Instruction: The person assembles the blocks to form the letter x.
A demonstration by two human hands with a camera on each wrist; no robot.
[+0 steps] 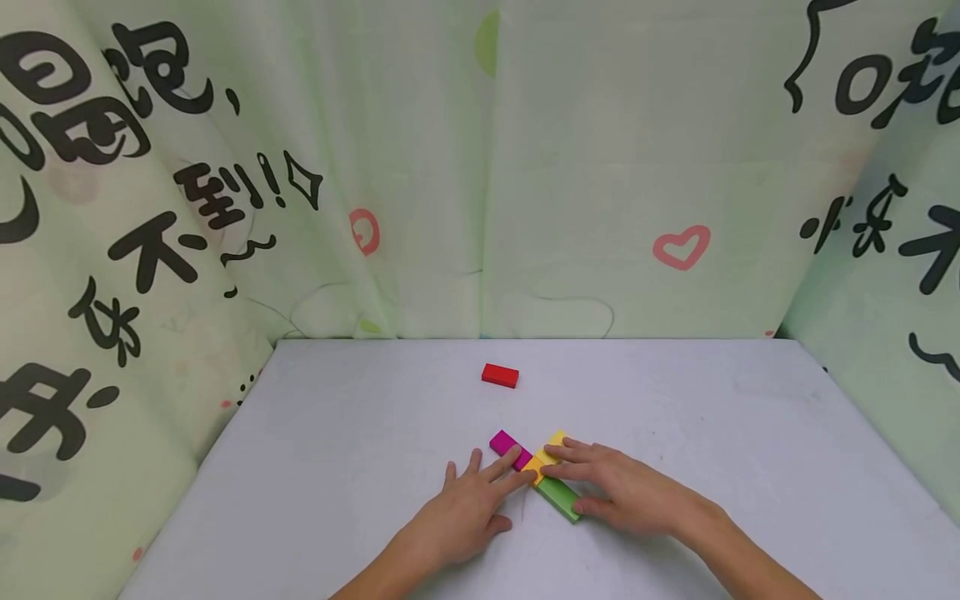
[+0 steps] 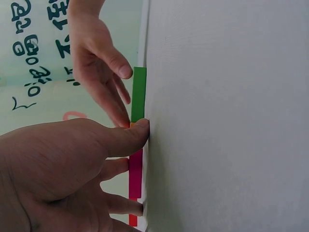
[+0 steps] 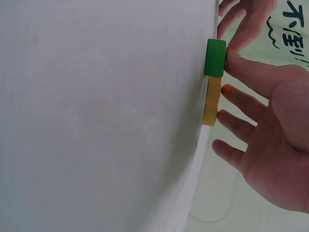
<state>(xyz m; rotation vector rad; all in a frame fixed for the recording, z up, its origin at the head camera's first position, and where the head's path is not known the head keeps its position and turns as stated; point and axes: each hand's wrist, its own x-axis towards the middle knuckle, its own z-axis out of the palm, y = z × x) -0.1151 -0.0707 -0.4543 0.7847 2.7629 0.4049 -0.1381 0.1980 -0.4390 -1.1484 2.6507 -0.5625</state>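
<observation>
Several small coloured blocks lie together on the white table: a magenta block (image 1: 507,444), an orange block (image 1: 534,468), a yellow block (image 1: 556,442) and a long green block (image 1: 558,499). They meet around the orange one. My left hand (image 1: 471,510) has its fingers spread, with fingertips at the magenta and orange blocks. From the other side my right hand (image 1: 619,486) reaches in, its straight fingertips at the yellow and orange blocks and its thumb at the green block's near end. In the right wrist view the green block (image 3: 215,58) stands end-on beside the right thumb.
Farther back on the table (image 1: 360,433) lies a single red block (image 1: 500,375), apart from the others. A pale green curtain (image 1: 570,167) with black lettering and pink hearts hangs behind the table and along both sides.
</observation>
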